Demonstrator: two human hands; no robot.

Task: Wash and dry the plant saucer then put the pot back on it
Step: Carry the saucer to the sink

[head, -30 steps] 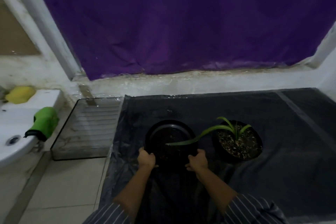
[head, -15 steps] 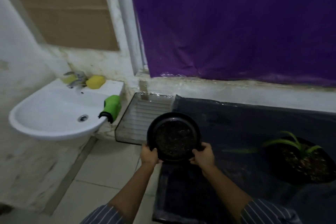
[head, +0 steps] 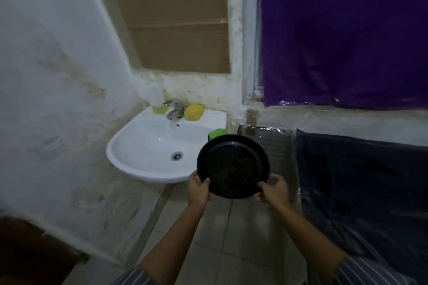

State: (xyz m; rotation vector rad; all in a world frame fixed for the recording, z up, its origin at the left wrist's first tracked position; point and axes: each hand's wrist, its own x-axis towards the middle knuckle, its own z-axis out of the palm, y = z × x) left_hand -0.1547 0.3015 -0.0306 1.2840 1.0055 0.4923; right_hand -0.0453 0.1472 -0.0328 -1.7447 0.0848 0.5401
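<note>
A round black plant saucer [head: 233,166] with dirt specks inside hangs in the air just right of the white sink [head: 148,146]. My left hand [head: 198,188] grips its lower left rim, thumb over the edge. My right hand [head: 272,190] grips the lower right rim the same way. The saucer tilts toward me. The plant pot is out of view.
A chrome tap [head: 174,110] stands at the sink's back, with a yellow sponge [head: 193,112] beside it and a green cloth [head: 216,134] on the sink's right edge. A clear ribbed tray [head: 280,146] and a dark sheet [head: 361,180] lie to the right.
Both hands lifted the saucer off the dark sheet and carried it left toward the sink. The view turned left, so the pot dropped out of sight.
</note>
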